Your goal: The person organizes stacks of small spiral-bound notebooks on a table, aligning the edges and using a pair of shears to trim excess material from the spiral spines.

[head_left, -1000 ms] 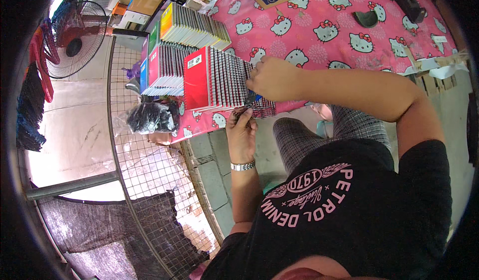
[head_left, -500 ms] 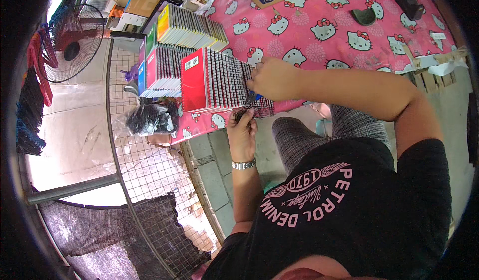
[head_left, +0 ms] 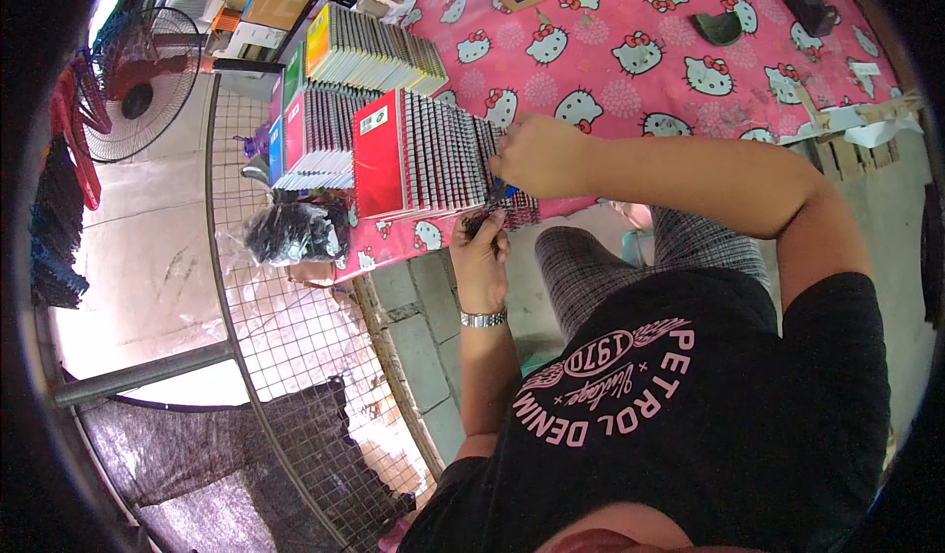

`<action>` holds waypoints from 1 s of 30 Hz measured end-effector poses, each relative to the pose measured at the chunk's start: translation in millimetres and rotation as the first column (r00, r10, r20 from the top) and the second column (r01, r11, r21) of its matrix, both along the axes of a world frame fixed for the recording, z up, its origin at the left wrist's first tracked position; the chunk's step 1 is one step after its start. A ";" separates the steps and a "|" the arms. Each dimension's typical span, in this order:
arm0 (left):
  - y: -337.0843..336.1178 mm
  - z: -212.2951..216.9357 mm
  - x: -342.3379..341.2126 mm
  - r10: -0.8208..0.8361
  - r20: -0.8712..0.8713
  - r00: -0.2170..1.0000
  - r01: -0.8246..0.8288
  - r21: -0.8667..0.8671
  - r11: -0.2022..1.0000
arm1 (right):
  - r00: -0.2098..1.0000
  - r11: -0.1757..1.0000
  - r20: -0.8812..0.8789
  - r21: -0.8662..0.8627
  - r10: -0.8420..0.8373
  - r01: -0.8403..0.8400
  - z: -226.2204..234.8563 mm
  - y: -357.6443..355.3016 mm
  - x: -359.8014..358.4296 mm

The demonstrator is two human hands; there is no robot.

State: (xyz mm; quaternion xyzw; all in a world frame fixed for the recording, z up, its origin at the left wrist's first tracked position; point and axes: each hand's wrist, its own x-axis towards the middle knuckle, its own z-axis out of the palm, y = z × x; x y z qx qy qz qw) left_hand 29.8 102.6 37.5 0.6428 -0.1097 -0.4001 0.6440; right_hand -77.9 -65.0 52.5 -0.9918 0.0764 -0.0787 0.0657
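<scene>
Notebooks (head_left: pixel 433 154) with spiral bindings stand in a tight row on the pink-clothed desk (head_left: pixel 630 70), a red cover facing outward at the row's far end. The right hand (head_left: pixel 536 154) rests on the near end of the row, grip closed over the last books and a small blue item I cannot identify. The left hand (head_left: pixel 479 253) reaches up at the desk edge just below, fingers curled against the bindings. Judging by this, the step is squaring up the row; the next move calls for steady pressure from both sides so none tip
</scene>
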 end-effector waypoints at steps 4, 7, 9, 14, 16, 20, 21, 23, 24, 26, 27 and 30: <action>3.0 2.6 -0.1 0.034 -0.006 0.999 -0.034 0.006 0.999 | 0.988 0.982 -0.154 0.182 -0.019 0.048 2.7 -1.6 -3.0; 6.4 -0.3 3.9 0.039 -0.063 0.997 -0.040 -0.019 0.999 | 0.987 0.999 0.160 -0.033 0.008 -0.002 -13.5 -3.9 -15.9; 7.5 3.1 2.9 0.082 -0.120 0.989 -0.087 -0.040 0.995 | 0.989 0.999 0.147 -0.055 0.007 0.001 -17.9 -6.6 -15.5; 10.4 -7.2 4.5 0.064 -0.038 0.997 -0.066 -0.059 0.996 | 0.983 0.996 0.182 -0.088 0.002 0.015 -22.3 -3.7 -8.8; 8.4 -6.8 2.9 -0.013 0.056 0.998 0.012 0.008 1.000 | 0.977 0.995 0.214 -0.099 0.017 0.004 -22.5 -0.6 -4.1; 3.2 -12.1 -1.7 -0.178 0.553 0.814 0.040 0.252 0.967 | 0.993 0.997 0.120 -0.080 0.014 -0.004 -16.5 2.3 4.0; 2.3 -16.2 -2.7 -0.224 0.716 0.661 0.001 0.297 0.955 | 0.995 0.998 0.098 -0.068 0.016 -0.009 -14.7 2.7 3.9; 3.6 -20.6 -3.5 -0.267 0.903 0.337 -0.066 0.306 0.950 | 0.999 1.000 0.041 -0.020 0.007 -0.007 -11.1 4.3 3.2; 2.6 -18.0 -6.9 -0.260 0.946 0.194 -0.076 0.279 0.957 | 1.000 1.000 0.002 0.014 -0.005 0.005 -9.6 4.3 1.0; 2.4 -10.3 -13.1 -0.245 0.968 0.050 -0.081 0.249 0.965 | 1.000 0.997 0.003 0.068 -0.026 0.026 -8.8 2.1 -2.8; 2.7 -4.0 -17.5 -0.243 0.969 0.053 -0.076 0.246 0.966 | 0.998 0.996 0.042 0.086 -0.040 0.036 -13.8 -2.2 -7.6; 6.6 -2.0 -14.8 -0.218 0.976 0.011 -0.015 0.219 0.976 | 0.977 0.996 0.210 -0.072 -0.035 0.051 -30.3 -6.9 -18.2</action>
